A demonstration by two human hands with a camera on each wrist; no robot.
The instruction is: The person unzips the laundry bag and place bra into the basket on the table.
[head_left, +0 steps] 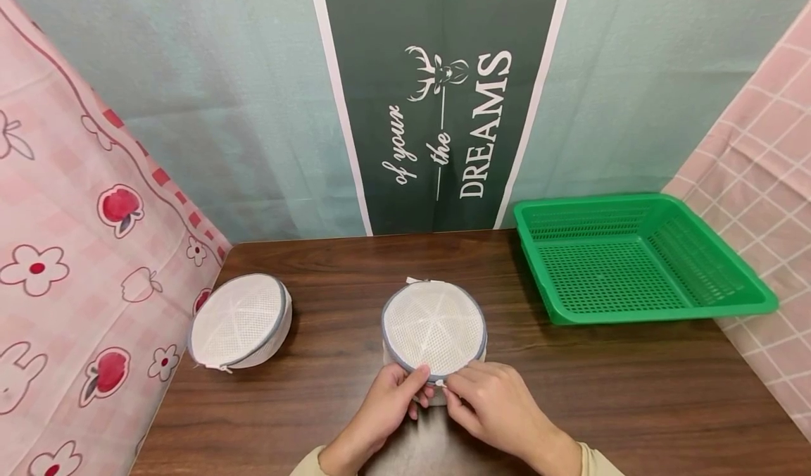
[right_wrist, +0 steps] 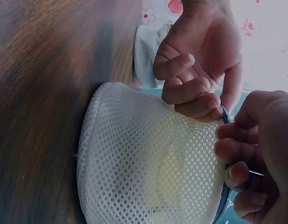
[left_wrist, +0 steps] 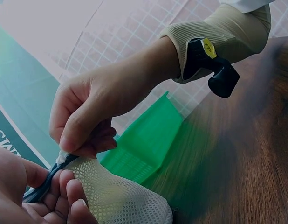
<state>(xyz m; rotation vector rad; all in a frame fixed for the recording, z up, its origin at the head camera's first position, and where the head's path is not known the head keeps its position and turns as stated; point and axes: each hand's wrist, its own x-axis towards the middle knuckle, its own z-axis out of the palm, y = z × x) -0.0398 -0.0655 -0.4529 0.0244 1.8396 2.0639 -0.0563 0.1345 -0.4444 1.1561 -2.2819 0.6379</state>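
Note:
A round white mesh laundry bag with a blue-grey zip rim stands on the table in front of me. My left hand pinches the near edge of the rim, thumb on top and fingers beneath. Beside it, my right hand pinches the white zipper pull at the same edge. From the left wrist view, the right hand grips the pull just above the left fingers. Something pale yellow shows through the mesh in the right wrist view; its kind is hidden.
A second white mesh bag, also with a blue-grey rim, lies tilted at the table's left. The green plastic basket sits at the back right. Printed cloths hang behind and at both sides of the brown wooden table.

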